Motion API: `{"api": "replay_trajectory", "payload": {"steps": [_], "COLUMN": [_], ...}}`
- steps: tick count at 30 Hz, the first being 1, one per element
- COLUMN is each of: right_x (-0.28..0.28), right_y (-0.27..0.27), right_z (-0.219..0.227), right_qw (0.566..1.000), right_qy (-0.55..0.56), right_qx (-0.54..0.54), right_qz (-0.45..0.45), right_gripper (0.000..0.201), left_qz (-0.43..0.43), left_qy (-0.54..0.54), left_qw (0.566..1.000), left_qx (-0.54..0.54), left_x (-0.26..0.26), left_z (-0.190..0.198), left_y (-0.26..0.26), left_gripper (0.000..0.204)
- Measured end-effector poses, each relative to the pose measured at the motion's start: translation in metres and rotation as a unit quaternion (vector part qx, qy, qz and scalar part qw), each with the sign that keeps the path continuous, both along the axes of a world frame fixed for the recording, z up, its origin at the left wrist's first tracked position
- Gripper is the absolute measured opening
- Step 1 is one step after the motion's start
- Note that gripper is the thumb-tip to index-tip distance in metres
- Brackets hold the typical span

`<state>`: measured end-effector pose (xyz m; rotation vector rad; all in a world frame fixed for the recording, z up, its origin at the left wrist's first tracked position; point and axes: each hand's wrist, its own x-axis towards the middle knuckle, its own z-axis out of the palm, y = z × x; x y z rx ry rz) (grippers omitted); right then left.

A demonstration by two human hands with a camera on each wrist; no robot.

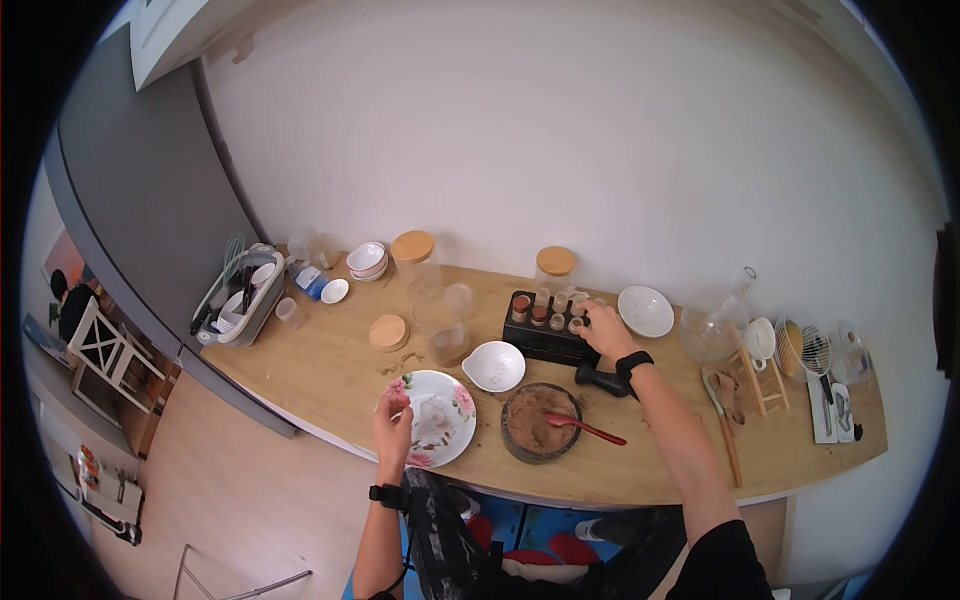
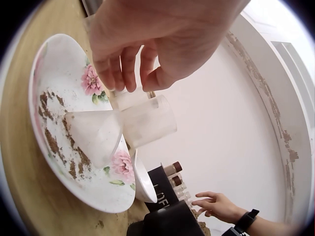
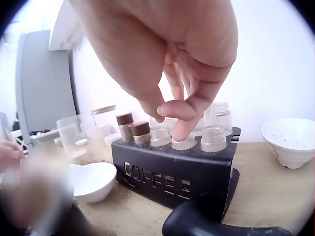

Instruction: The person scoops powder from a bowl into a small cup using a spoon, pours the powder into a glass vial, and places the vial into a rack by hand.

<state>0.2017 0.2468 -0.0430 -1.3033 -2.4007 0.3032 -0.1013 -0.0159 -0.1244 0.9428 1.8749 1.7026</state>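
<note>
My right hand (image 1: 603, 330) reaches over a black rack (image 3: 172, 172) cut with the word COFFEE, which holds several small glass bottles. One fingertip is right at the mouth of an uncapped bottle (image 3: 183, 143) in the front row; two bottles at the left have brown caps (image 3: 141, 129). My left hand (image 1: 392, 425) hovers over the near edge of a flowered plate (image 2: 59, 64), fingers loosely bent with nothing between them. On the plate lie brown powder (image 2: 52, 142) and a translucent white cone-shaped piece (image 2: 96, 135).
A stone bowl (image 1: 512, 440) of brown powder with a red spoon (image 1: 600, 432) stands between the hands. Around it are a white spouted bowl (image 1: 494, 367), a dark-handled tool (image 1: 603, 380) and clear jars (image 1: 445, 335). A dish basket (image 1: 262, 310) is far left; a wooden stand (image 1: 765, 385) is right.
</note>
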Motion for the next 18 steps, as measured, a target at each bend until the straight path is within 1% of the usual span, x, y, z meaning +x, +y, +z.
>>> {"api": "replay_trajectory", "payload": {"steps": [1,3,4,5,7,9,11,12,13,14,15,16,17,18], "right_x": [0.006,0.021,0.031,0.043,0.069,0.103,0.142,0.164,0.179,0.205,0.227,0.246,0.258,0.277], "right_y": [-0.005,-0.015,-0.025,-0.036,-0.061,-0.097,-0.147,-0.170,-0.196,-0.218,-0.243,-0.268,-0.293,-0.316], "right_z": [0.006,0.019,0.025,0.032,0.041,0.049,0.055,0.049,0.044,0.021,0.001,-0.014,-0.031,-0.055], "right_qw": [1.000,0.992,0.992,0.984,0.957,0.920,0.880,0.851,0.829,0.828,0.818,0.818,0.807,0.768], "right_qy": [0.001,0.107,0.108,0.156,0.264,0.358,0.413,0.459,0.488,0.486,0.465,0.435,0.404,0.447], "right_qx": [0.001,-0.064,-0.064,-0.091,-0.118,-0.159,-0.205,-0.226,-0.215,-0.208,-0.230,-0.248,-0.259,-0.299], "right_qz": [-0.004,0.004,0.001,-0.007,-0.015,-0.030,-0.111,-0.123,-0.171,-0.189,-0.249,-0.282,-0.344,-0.348], "right_gripper": [0.038,0.032,0.032,0.032,0.032,0.029,0.025,0.021,0.018,0.014,0.014,0.017,0.031,0.037], "left_qz": [0.004,0.004,-0.003,-0.011,-0.013,-0.015,-0.033,-0.036,-0.049,-0.061,-0.062,-0.065,-0.068,-0.069], "left_qy": [0.008,0.018,0.025,0.033,0.059,0.085,0.159,0.157,0.200,0.241,0.233,0.243,0.253,0.246], "left_qw": [1.000,1.000,1.000,0.999,0.998,0.996,0.985,0.986,0.977,0.968,0.969,0.966,0.962,0.964], "left_qx": [-0.001,-0.002,-0.008,-0.014,-0.022,-0.028,-0.050,-0.051,-0.048,-0.045,-0.046,-0.062,-0.075,-0.077], "left_x": [0.000,0.000,0.001,0.001,0.002,0.002,0.007,0.007,0.005,0.005,0.006,0.006,0.007,0.010], "left_z": [-0.003,-0.008,-0.009,-0.010,-0.014,-0.014,-0.013,-0.017,-0.022,-0.028,-0.032,-0.032,-0.032,-0.031], "left_y": [0.001,0.001,0.000,-0.001,-0.001,0.000,-0.001,0.000,0.002,0.001,0.000,0.000,0.002,0.002], "left_gripper": [0.016,0.017,0.019,0.020,0.023,0.027,0.037,0.037,0.041,0.046,0.046,0.048,0.051,0.051]}}
